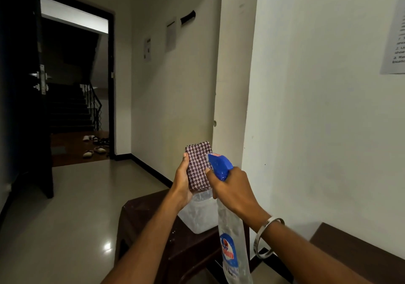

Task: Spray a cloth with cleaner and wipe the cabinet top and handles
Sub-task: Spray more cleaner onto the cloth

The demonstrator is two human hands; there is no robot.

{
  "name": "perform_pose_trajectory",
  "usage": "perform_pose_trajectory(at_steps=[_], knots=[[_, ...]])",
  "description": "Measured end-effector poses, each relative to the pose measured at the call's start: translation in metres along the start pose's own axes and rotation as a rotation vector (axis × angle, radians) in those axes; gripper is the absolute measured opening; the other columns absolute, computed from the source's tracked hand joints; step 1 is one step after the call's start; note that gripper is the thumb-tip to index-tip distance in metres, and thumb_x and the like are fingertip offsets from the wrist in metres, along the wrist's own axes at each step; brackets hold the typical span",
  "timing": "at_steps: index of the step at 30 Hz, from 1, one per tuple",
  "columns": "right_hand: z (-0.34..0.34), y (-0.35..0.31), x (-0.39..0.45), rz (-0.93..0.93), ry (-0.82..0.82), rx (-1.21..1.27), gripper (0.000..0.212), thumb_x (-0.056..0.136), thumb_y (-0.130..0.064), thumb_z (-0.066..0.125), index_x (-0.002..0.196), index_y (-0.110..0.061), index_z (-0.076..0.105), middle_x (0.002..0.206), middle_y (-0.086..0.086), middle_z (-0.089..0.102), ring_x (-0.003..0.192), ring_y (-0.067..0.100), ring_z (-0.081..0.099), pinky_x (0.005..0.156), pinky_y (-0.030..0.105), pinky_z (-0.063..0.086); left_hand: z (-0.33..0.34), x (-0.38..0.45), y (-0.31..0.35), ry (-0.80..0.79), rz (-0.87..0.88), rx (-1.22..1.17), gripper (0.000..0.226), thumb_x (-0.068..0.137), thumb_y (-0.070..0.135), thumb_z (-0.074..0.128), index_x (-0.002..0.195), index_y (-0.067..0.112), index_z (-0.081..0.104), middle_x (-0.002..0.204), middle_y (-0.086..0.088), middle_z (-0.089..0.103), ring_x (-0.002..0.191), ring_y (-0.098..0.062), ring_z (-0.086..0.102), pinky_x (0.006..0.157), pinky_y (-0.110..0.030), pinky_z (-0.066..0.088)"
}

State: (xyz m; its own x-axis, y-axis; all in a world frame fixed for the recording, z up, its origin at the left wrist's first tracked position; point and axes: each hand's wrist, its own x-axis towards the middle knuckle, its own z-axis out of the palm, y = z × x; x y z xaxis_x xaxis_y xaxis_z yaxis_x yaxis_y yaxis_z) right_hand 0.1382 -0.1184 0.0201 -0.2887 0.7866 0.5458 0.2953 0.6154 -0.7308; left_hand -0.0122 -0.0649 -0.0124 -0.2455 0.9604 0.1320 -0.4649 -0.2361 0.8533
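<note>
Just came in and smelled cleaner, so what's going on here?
A person is getting a cloth ready for wiping. The left hand holds up a folded checked cloth, and the right hand grips a spray bottle with its blue nozzle aimed at the cloth. Nothing is being wiped yet.

An entrance hallway of a residential building — pale glossy tiled floor (72, 207), printed paper notices (394, 34) taped to white walls, scattered slippers (96, 145) before a dark staircase (70, 113).
</note>
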Motion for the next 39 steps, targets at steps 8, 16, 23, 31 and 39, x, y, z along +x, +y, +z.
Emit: perform_pose_trajectory(at_steps=[8,16,23,31,39], knots=[[-0.013,0.023,0.004,0.046,0.07,-0.005,0.021,0.093,-0.03,0.06,0.088,-0.009,0.06,0.069,0.01,0.062,0.053,0.01,0.056,0.05,0.007,0.043,-0.005,0.006,-0.007,-0.018,0.012,-0.04,0.052,0.096,0.059,0.032,0.121,0.021,0.058,0.113,-0.013,0.067,0.1,-0.032,0.065,0.084,-0.051,0.054],[-0.015,0.029,-0.011,0.008,-0.045,-0.005,0.018,0.093,-0.03,0.061,0.093,-0.012,0.059,0.065,0.002,0.059,0.049,0.004,0.057,0.054,0.009,0.046,-0.008,0.011,-0.011,-0.017,0.014,-0.058,0.062,0.094,0.062,0.034,0.134,0.017,0.052,0.124,-0.016,0.062,0.109,-0.035,0.062,0.082,-0.048,0.055],[-0.007,0.031,-0.024,0.019,-0.127,0.011,0.013,0.092,-0.028,0.061,0.092,-0.016,0.057,0.063,0.0,0.057,0.049,0.002,0.057,0.055,0.011,0.048,-0.008,0.012,-0.012,-0.022,0.029,-0.085,0.061,0.095,0.059,0.035,0.135,0.016,0.05,0.123,-0.016,0.063,0.11,-0.034,0.063,0.081,-0.046,0.054],[-0.027,0.039,-0.022,0.067,-0.013,0.027,0.015,0.093,-0.026,0.061,0.084,-0.015,0.056,0.064,0.005,0.058,0.047,0.002,0.056,0.051,0.008,0.045,-0.01,0.015,-0.014,-0.015,0.019,-0.065,0.061,0.093,0.061,0.035,0.135,0.02,0.048,0.126,-0.016,0.059,0.112,-0.037,0.059,0.087,-0.057,0.052],[-0.027,0.044,-0.031,0.018,-0.086,-0.016,0.017,0.092,-0.025,0.062,0.078,-0.024,0.053,0.063,0.002,0.055,0.055,0.01,0.054,0.056,0.014,0.048,-0.008,0.014,-0.013,0.004,0.016,-0.072,0.062,0.093,0.062,0.037,0.136,0.019,0.049,0.128,-0.016,0.059,0.113,-0.036,0.06,0.082,-0.053,0.055]])
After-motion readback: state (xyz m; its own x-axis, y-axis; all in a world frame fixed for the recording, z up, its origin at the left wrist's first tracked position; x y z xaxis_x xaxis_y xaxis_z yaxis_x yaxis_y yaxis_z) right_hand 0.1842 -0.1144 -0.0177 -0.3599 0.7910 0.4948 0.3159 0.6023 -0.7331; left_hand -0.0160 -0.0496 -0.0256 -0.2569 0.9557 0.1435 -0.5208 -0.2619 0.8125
